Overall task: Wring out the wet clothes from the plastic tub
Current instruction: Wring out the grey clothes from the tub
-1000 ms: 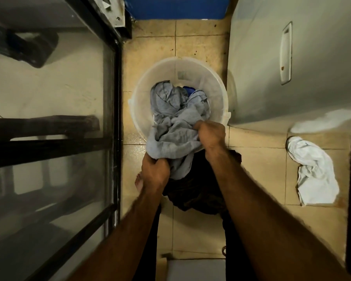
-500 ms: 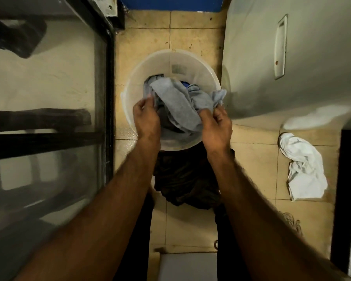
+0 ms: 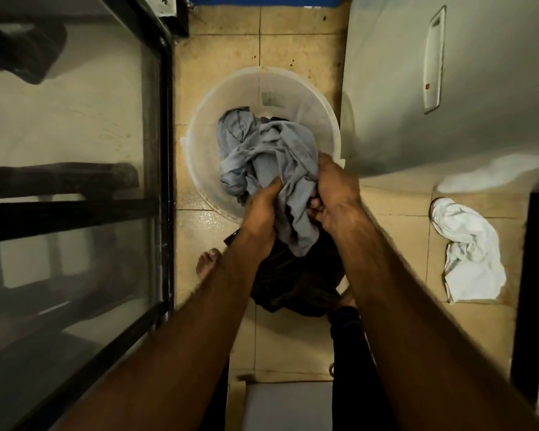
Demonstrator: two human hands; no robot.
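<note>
Both hands are on the grey cloth [image 3: 255, 150] at the centre of the frame. The left hand [image 3: 260, 209] grips it from below, thumb laid up against the fabric and fingers tucked out of sight under the folds. The right hand [image 3: 333, 194] is clenched round a bunched handful just beside it, knuckles up, fingertips curling back underneath. The two fists are almost touching.

Most of the cloth is heaped inside the plastic tub [image 3: 293, 88], which sits on the tiled floor [image 3: 293, 35] in the upper middle. One tail of the cloth hangs down between the wrists, over the tub's near rim. The forearms and fists cover that near rim, so how the cloth lies there cannot be seen.

Right below the tub a dark garment [image 3: 293, 281] lies crumpled on the tiles, partly hidden by both forearms. A bare foot [image 3: 207, 262] shows just left of it.

The space is tight. A black-framed glass door [image 3: 165, 150] runs down the whole left side, close beside the tub. A big grey appliance [image 3: 479, 104] with a recessed handle [image 3: 433, 57] fills the upper right, its curved side near the tub's right edge. At the right of the frame a white cloth [image 3: 467, 253] lies rumpled on the floor, well apart from the hands.
</note>
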